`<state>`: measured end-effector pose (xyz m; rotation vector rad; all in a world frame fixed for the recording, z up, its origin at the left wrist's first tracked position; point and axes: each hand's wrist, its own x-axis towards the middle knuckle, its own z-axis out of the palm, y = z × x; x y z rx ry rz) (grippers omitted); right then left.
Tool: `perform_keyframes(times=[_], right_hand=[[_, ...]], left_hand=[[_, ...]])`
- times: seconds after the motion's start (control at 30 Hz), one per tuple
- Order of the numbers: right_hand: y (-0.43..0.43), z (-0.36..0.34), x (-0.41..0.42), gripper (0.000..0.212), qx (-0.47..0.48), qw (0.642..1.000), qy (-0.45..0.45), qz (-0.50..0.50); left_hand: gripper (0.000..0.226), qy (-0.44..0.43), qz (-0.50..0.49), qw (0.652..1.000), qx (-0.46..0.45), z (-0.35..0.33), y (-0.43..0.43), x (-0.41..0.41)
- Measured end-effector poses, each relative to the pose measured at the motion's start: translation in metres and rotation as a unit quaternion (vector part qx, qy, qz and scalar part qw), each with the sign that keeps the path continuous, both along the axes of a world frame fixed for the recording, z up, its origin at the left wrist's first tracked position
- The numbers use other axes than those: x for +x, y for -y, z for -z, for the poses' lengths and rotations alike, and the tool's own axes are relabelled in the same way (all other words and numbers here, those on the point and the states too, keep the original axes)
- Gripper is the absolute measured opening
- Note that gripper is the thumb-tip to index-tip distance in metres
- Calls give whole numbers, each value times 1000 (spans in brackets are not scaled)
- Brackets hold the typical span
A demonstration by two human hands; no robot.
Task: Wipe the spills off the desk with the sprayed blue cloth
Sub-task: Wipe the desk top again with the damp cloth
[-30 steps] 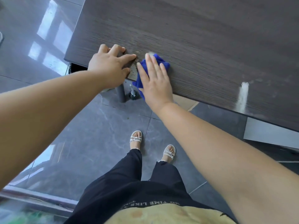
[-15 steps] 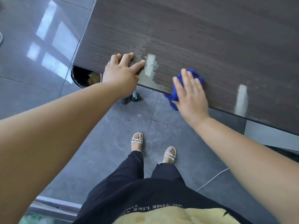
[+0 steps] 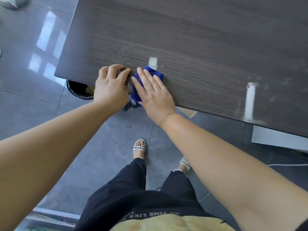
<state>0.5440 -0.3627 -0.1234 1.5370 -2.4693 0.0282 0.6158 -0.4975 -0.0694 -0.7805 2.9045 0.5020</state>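
Note:
The blue cloth (image 3: 152,73) lies bunched on the dark wood-grain desk (image 3: 200,39) at its near edge, part of it hanging over the edge. My right hand (image 3: 153,90) presses flat on the cloth with straight fingers. My left hand (image 3: 110,85) rests on the desk edge just left of the cloth, fingers bent with their tips on the wood. A pale wet streak (image 3: 153,62) shows just beyond the cloth. A second shiny streak (image 3: 250,100) lies further right near the edge.
A dark round bin (image 3: 78,90) stands on the floor under the desk's left corner. Grey glossy floor tiles (image 3: 33,80) lie to the left. A white panel (image 3: 280,139) sits under the desk at right. My sandalled feet (image 3: 140,145) stand close to the desk.
My right hand slid the blue cloth back left along the desk edge, next to my left hand. The wet patch by the left hand is now covered or wiped.

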Motion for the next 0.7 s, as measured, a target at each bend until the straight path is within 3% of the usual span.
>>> perform_keyframes(times=[0.13,0.27,0.4,0.7], right_hand=[[-60,-4,-25,53,-18,1000,5,-10],[-118,-7,-49,72,0,1000,22,-15],[-177,-10,-72,75,-1,1000,26,-13],[-303,-12,-117,78,3,999,48,-1]], left_hand=[[57,-14,3,1000,-26,1,-37,-6],[51,-18,39,999,-24,-1,-86,-22],[44,-28,98,994,-48,1,-142,-44],[42,-22,134,988,-72,2,-259,-95]])
